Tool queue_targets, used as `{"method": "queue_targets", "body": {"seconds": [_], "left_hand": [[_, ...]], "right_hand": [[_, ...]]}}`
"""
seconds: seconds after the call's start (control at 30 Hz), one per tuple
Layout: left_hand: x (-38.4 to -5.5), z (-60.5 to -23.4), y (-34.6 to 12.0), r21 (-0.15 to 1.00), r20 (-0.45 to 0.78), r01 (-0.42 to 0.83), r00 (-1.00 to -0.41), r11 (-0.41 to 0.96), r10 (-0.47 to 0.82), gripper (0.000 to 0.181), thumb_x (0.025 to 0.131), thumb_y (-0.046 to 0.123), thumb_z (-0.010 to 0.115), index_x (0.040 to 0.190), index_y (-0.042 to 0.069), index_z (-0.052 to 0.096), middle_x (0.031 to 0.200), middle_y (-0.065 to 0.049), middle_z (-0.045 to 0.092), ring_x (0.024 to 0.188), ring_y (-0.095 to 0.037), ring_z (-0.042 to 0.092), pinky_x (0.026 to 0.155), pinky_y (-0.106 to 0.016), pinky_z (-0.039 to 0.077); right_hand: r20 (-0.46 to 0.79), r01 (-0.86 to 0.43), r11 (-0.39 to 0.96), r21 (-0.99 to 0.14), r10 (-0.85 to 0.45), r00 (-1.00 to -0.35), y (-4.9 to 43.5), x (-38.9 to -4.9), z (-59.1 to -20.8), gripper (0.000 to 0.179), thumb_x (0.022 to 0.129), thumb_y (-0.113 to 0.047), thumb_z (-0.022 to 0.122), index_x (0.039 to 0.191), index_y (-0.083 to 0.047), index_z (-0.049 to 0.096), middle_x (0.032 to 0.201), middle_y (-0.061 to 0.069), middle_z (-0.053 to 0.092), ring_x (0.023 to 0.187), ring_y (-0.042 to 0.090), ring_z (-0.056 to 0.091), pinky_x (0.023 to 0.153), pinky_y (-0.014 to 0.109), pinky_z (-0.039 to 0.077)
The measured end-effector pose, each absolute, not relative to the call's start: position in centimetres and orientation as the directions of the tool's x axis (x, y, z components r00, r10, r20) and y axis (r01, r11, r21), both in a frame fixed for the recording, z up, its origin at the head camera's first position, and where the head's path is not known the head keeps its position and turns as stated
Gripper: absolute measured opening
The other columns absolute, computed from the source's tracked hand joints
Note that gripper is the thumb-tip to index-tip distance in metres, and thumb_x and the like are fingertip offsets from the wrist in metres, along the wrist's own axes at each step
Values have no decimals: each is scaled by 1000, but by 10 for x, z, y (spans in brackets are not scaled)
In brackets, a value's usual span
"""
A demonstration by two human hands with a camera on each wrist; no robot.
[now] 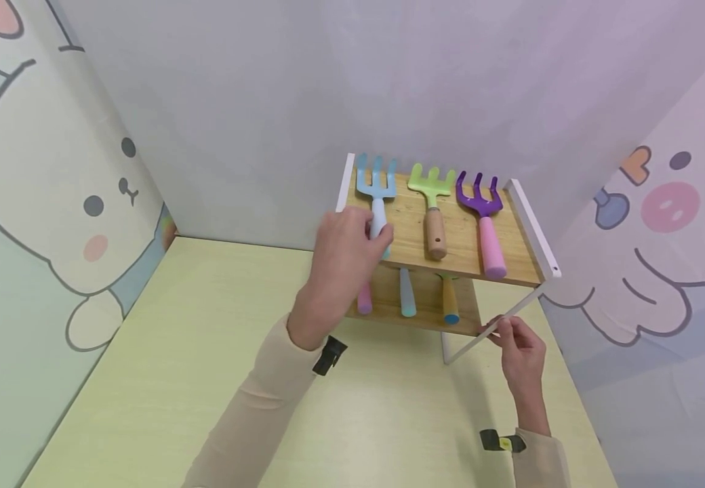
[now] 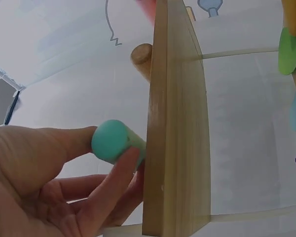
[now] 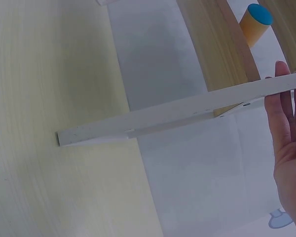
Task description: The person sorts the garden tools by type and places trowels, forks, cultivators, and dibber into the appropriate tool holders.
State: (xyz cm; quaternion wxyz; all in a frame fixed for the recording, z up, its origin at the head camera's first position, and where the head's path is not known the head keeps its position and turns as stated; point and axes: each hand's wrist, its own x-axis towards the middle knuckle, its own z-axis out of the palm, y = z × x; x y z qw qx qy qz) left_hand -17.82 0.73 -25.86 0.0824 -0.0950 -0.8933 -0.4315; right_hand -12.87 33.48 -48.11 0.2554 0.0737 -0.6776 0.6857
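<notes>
In the head view my left hand (image 1: 341, 247) pinches the pale handle of a light-blue hand fork (image 1: 375, 183) on the upper board (image 1: 404, 234) of a two-tier wooden rack. The left wrist view shows the handle's mint end (image 2: 110, 141) between thumb and fingers, beside the board's edge. To its right lie a green fork with a wooden handle (image 1: 436, 234) and a purple fork with a pink handle (image 1: 491, 247). My right hand (image 1: 522, 352) holds the rack's slanted white leg (image 1: 525, 300), its fingers (image 3: 281, 118) around the bar.
On the lower board (image 1: 383, 274), a pink handle (image 1: 364, 298), a pale blue handle (image 1: 408, 298) and an orange handle with a blue end (image 1: 450, 301) stick out forward. The rack stands on a pale yellow table (image 1: 206, 352), near a grey back wall and cartoon-printed side walls.
</notes>
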Motion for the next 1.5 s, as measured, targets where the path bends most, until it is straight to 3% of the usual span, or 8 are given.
{"method": "queue_targets", "body": {"seconds": [0.23,0.47,0.8,1.1,1.5], "left_hand": [[-177,-263,14,616,321,262,-945,743,67,36,98,25,73,69,9,60,61,-1,50,57,-18,53,48,-27,38],[-175,-269,15,594,369,289,-927,751,64,33,100,28,70,76,7,64,66,-3,52,60,-21,55,49,-30,42],[-166,-275,10,601,444,343,-894,722,55,27,102,24,67,110,0,76,81,-9,69,68,-24,64,54,-33,50],[-157,-286,7,586,617,473,-787,658,16,17,100,14,69,104,0,77,84,-8,73,64,-19,66,53,-31,52],[-147,-305,-4,594,723,623,-691,509,3,13,99,7,69,98,-4,75,92,-11,74,82,-21,71,73,-30,60]], "right_hand": [[434,-419,114,-901,249,-866,336,-129,-481,18,104,5,53,98,20,61,90,1,74,81,11,76,77,25,60],[437,-421,119,-899,240,-867,337,-129,-482,18,104,4,53,101,20,61,90,0,73,83,10,76,78,25,59],[419,-405,106,-908,245,-874,336,-128,-479,16,104,5,53,100,17,63,90,1,74,83,11,76,79,26,59],[423,-413,92,-906,219,-879,337,-125,-476,15,103,8,52,104,21,60,92,5,73,84,14,77,79,27,59],[368,-377,17,-926,265,-891,338,-121,-474,28,107,-3,50,109,23,59,101,10,74,96,20,75,87,31,59]]}}
